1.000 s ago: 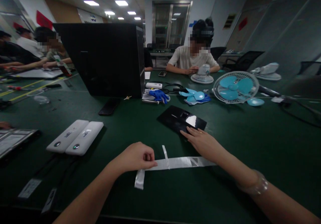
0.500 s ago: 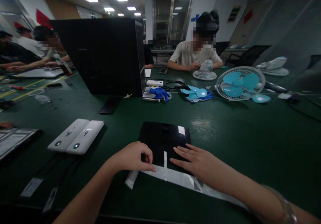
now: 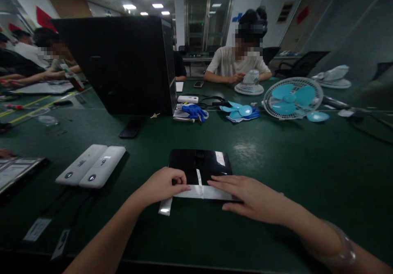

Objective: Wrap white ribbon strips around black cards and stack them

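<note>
A flat black panel (image 3: 184,158) with a white label lies before me on the green table. A long whitish strip (image 3: 211,193), looking like tape, runs along its near edge, and a short upright piece crosses it. Another short piece (image 3: 166,207) hangs down from the left corner. Fingers curled, my left hand (image 3: 161,187) holds the strip near its left end, thumb on top. My right hand (image 3: 245,192) lies with fingers stretched out over the strip's right part and the panel's edge, hiding the strip's right end.
Two white power banks (image 3: 92,165) with cables lie to the left. A phone (image 3: 131,128) and a black computer case (image 3: 116,65) stand beyond. Blue gloves (image 3: 194,112) and a fan with blue blades (image 3: 291,98) are at the back. A person (image 3: 238,63) sits opposite.
The strip has come up against the panel's near edge, where it slanted off to the right before. My right hand has shifted slightly right, its thumb now lower. My left hand has risen a little.
</note>
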Available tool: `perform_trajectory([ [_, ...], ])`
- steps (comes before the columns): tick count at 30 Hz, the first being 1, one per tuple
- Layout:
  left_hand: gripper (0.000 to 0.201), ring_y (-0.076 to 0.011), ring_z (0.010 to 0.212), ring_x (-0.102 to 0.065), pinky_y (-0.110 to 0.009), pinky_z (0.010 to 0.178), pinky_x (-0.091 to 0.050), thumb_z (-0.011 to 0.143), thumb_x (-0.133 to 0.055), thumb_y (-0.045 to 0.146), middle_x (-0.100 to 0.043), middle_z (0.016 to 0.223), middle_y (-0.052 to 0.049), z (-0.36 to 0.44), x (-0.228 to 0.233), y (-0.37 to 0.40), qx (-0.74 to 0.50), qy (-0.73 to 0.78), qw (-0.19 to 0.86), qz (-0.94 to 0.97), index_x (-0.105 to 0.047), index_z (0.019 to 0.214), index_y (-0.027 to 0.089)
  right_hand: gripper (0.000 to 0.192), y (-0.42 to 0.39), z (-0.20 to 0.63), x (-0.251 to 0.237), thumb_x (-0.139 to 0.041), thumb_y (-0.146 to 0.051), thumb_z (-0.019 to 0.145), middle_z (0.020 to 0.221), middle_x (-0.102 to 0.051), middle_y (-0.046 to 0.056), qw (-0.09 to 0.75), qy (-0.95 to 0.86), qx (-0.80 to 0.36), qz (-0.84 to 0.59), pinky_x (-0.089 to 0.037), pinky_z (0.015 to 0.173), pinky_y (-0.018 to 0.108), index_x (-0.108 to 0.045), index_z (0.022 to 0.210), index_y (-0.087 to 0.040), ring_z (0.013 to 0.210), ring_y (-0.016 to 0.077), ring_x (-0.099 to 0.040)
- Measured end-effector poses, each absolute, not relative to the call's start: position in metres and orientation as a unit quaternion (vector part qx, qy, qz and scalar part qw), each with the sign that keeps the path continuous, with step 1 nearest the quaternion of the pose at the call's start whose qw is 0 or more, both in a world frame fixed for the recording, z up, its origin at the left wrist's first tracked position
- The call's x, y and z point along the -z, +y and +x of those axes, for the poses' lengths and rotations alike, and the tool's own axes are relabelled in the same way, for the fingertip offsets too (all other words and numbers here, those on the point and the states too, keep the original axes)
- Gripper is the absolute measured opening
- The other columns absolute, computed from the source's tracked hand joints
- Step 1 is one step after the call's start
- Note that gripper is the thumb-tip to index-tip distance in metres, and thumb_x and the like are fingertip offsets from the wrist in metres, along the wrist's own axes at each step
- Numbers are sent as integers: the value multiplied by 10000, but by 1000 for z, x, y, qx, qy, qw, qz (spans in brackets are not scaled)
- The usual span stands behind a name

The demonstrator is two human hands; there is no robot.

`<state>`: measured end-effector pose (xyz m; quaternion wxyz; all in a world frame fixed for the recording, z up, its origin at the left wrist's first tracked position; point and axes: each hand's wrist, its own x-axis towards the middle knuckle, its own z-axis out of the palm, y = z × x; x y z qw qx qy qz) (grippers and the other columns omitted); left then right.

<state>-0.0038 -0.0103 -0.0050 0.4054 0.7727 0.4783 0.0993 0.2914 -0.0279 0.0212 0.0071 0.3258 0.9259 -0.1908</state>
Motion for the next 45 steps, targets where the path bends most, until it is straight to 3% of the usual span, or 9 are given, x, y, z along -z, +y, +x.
perform_trajectory([
  [8,330,-179,744,-601,-274,630,-405,829,-581,498,-678,838,-30,-5,2,-6,-160,565,384,712,-675,914,192,667,-23,270,2,-466,-116,882,1332,-487,80,-3,957,0,290,-510,829,395,-281,1483,-338,1055,231,-548],
  [15,248,-179,752,-589,-270,596,-362,854,-557,452,-665,848,-9,-1,7,-8,-121,608,220,753,-671,871,232,585,-22,256,6,-474,-137,864,1272,-511,95,-12,955,-55,293,-508,797,407,-394,1428,-273,991,233,-558],
  [19,231,-180,784,-584,-271,617,-373,856,-560,435,-641,902,-13,3,10,-10,-117,602,177,770,-662,863,228,508,-25,249,6,-467,-169,870,1247,-523,108,-9,952,-63,298,-499,778,397,-474,1373,-239,962,230,-560],
  [24,180,-189,842,-573,-270,641,-378,832,-599,404,-614,926,-9,1,13,-11,-141,586,152,783,-659,839,234,414,-26,247,6,-447,-218,925,1250,-537,95,-43,950,-69,302,-458,894,428,-515,1333,-241,1104,252,-520],
  [28,183,-181,767,-567,-261,595,-358,815,-615,415,-613,849,-5,-1,16,-9,-142,587,169,779,-664,819,238,384,-25,249,7,-451,-287,947,1283,-530,95,-64,949,-57,304,-407,989,462,-532,1321,-255,1186,255,-482],
  [34,238,-175,694,-557,-256,557,-327,855,-548,435,-623,790,-13,0,13,-8,-180,608,158,757,-660,820,228,483,-22,254,10,-440,-303,955,1444,-406,78,-62,949,-37,306,-330,1067,521,-394,1436,-312,1304,269,-389],
  [37,282,-169,673,-561,-254,560,-328,900,-471,429,-635,797,-17,-3,12,-7,-206,623,143,741,-659,837,229,463,-21,255,12,-443,-316,957,1491,-344,54,-58,951,-11,303,-306,1085,531,-419,1418,-341,1351,276,-327],
  [45,272,-177,661,-572,-256,521,-304,849,-532,445,-644,798,-22,-7,12,-5,-121,638,134,748,-696,768,243,567,-19,256,12,-483,-131,880,1510,-310,55,-47,948,40,313,-305,1095,503,-441,1405,-342,1377,275,-281],
])
